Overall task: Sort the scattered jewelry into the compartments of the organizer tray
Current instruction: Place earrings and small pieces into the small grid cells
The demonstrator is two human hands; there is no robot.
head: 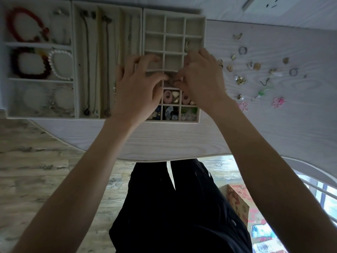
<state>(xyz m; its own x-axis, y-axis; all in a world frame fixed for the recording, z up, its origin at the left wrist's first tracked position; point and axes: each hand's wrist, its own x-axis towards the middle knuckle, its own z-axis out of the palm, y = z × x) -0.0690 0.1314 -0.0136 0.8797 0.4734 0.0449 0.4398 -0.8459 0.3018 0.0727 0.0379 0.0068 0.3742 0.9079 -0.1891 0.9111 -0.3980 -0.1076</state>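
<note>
The beige grid organizer tray [204, 30] lies on the table in front of me. My left hand [138, 88] and my right hand [200, 79] meet over a middle compartment, and their fingertips pinch a small brownish piece [170, 80] between them. Nearer compartments hold pink hoops [167, 97], blue pieces [169, 112] and green pieces [190, 110]. A gold earring [187, 46] lies in a right-hand compartment. Loose jewelry is scattered to the right of the tray: rings [242, 50], gold pieces [240, 80], a green piece [262, 92] and pink flowers [278, 102].
Left of the grid tray stand a necklace tray [99, 52] with several chains and a bracelet tray [36, 45] with red, dark and pearl bracelets. The table's curved front edge [164, 159] is near my legs. A patterned box [238, 201] sits on the floor.
</note>
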